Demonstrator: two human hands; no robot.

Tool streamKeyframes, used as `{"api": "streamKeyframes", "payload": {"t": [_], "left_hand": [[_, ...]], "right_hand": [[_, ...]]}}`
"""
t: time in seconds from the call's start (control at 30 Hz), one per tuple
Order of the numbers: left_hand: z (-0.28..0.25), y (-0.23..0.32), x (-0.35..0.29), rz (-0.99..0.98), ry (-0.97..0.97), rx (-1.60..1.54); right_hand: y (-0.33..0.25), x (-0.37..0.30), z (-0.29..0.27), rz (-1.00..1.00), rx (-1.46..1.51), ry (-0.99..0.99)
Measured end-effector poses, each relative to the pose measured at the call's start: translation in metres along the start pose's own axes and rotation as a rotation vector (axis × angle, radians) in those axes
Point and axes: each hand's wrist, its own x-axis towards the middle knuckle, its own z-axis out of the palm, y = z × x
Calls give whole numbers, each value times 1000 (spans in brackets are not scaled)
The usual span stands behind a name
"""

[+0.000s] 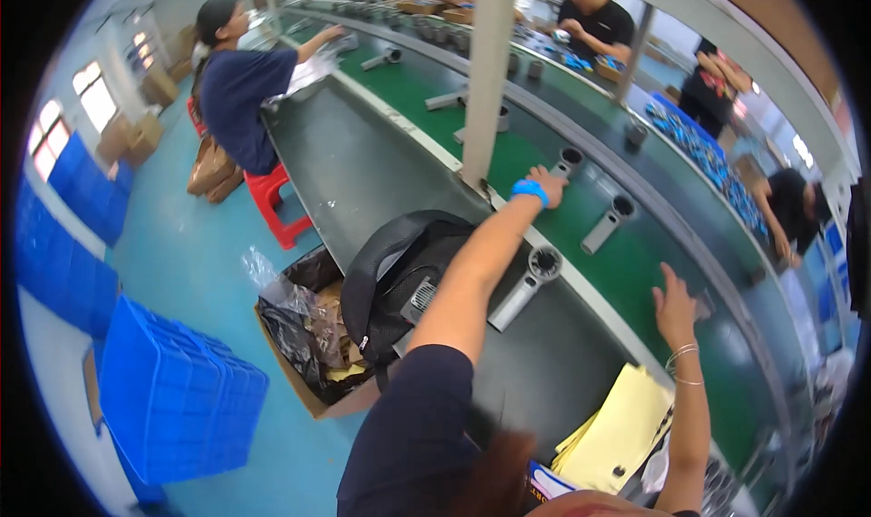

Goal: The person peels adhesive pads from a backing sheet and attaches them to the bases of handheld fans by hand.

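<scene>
Stretched out over the green conveyor belt [535, 154], my left hand [547, 188] has its fingers closed round the handle of a grey hair-dryer-shaped housing [568, 160]. A blue band circles that wrist. My right hand [674, 310] reaches over the belt farther right, thumb and fingers apart; a pale blurred patch beside it cannot be made out. Between my hands, a second grey housing [610, 224] lies on the belt. Another housing with a ribbed round opening [528, 286] rests on the dark side table [562, 354], below my left hand.
A black backpack [399, 272] sits on the side table, above a lined carton [318, 372]. Yellow sheets [617, 426] lie near my right forearm. A white post [490, 73] rises beside the belt. Blue crates [172, 399] stand left; a person [240, 91] sits farther along.
</scene>
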Motion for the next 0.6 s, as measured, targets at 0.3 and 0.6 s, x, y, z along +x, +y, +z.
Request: {"api": "streamKeyframes", "payload": {"t": [0.3,0.6], "left_hand": [[-16,2,5,35,-90,-152],[-48,28,-78,210,227,-685]], "right_hand": [[-128,130,68,-120,390,-192],[-110,146,83,263,1659,-345]]}}
